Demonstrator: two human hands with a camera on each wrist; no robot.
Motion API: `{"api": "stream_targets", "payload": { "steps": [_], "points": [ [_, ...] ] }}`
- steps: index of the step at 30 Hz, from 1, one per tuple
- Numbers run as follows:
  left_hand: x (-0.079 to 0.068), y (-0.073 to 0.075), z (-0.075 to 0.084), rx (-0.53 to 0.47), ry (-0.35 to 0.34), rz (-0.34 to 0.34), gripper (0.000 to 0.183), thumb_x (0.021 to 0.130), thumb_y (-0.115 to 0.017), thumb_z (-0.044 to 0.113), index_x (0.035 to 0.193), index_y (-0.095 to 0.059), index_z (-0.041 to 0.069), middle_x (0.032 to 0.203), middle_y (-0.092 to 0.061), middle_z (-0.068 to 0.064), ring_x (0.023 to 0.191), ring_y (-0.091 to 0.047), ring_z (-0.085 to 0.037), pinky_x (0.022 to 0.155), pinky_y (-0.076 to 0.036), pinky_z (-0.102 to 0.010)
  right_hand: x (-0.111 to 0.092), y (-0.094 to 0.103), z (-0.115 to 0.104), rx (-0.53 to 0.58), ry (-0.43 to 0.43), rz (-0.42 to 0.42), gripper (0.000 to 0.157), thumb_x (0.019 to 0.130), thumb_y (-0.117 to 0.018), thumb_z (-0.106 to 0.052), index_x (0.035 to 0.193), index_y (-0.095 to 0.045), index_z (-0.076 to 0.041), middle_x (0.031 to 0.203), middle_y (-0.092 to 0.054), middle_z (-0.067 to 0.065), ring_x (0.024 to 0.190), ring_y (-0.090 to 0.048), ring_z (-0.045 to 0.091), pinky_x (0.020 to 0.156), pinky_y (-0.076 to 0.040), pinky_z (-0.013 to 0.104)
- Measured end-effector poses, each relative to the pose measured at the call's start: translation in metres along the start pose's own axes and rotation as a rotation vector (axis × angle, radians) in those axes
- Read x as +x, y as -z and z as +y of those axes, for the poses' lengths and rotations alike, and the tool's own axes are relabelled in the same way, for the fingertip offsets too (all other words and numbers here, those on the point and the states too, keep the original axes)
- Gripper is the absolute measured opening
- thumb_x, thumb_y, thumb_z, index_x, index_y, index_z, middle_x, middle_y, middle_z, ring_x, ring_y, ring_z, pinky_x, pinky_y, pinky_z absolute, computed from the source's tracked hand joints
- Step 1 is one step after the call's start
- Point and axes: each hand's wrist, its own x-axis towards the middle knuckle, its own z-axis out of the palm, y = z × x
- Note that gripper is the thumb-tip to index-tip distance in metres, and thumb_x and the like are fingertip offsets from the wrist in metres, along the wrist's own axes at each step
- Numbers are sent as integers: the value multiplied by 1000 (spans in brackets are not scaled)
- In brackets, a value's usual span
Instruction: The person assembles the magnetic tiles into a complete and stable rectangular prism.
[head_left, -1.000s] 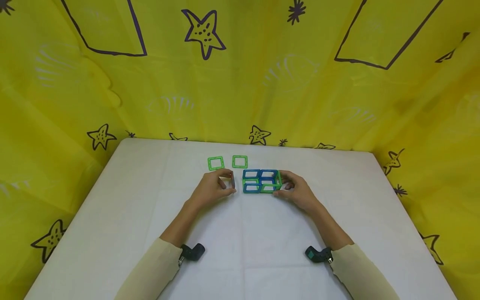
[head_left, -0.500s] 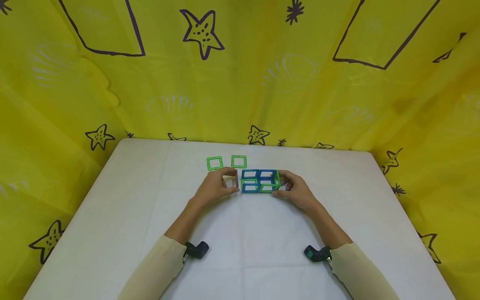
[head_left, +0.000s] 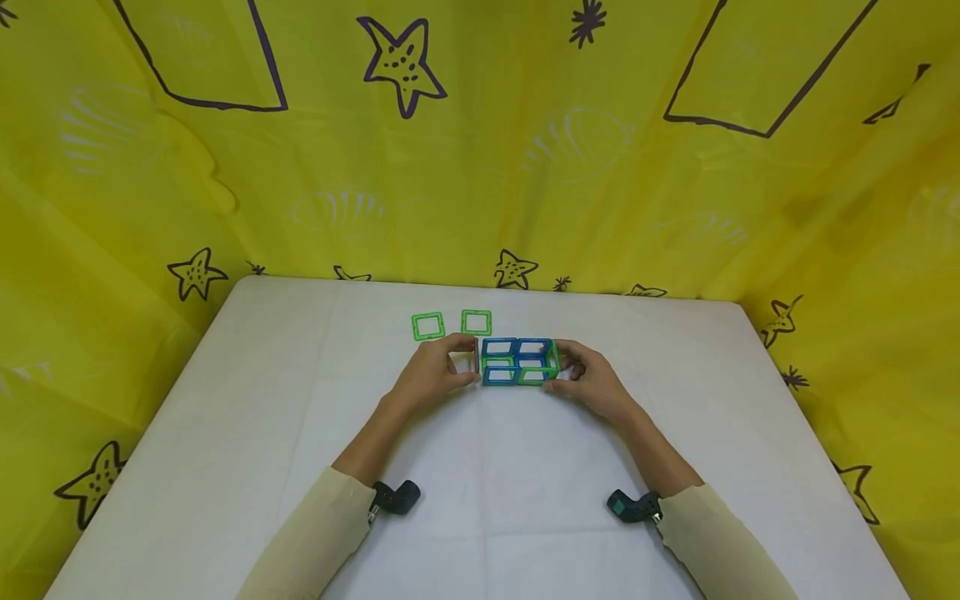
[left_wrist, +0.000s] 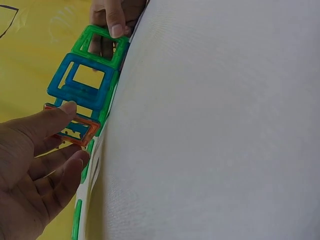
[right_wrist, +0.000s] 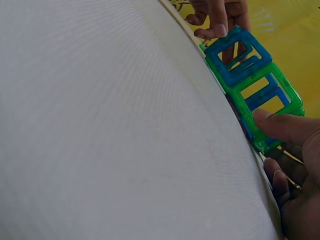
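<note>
My left hand (head_left: 423, 375) pinches an orange square magnetic tile (left_wrist: 93, 132) between thumb and fingers, holding it upright. That tile stands at the left end of a box-shaped frame of blue and green magnetic tiles (head_left: 517, 369); whether they touch, I cannot tell. Around the frame's right end, my right hand (head_left: 596, 383) keeps its grip. In the right wrist view, the right thumb lies on a green front tile (right_wrist: 240, 102) beside a blue one (right_wrist: 218, 62). The other right fingers are partly hidden behind the frame.
Two loose green square tiles lie flat behind my left hand, one further left (head_left: 415, 327) and one nearer the frame (head_left: 464, 323). Everything rests on a white-covered table (head_left: 480, 500). A yellow patterned curtain (head_left: 480, 167) hangs beyond the far edge.
My left hand has moved right with the orange tile, closing the gap to the frame's left end. The right hand and the frame stay nearly in place.
</note>
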Motion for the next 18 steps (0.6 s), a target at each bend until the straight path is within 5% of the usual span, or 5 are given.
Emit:
{"api": "stream_targets", "payload": {
  "steps": [18],
  "points": [
    [5, -3, 1, 24, 8, -29, 57, 88, -88, 23, 140, -66, 12, 136, -69, -3, 78, -58, -17, 70, -50, -30, 0, -2, -1, 1, -24, 4, 72, 82, -90, -7, 147, -58, -3, 111, -62, 14, 93, -50, 28, 76, -41, 30]
  ]
}}
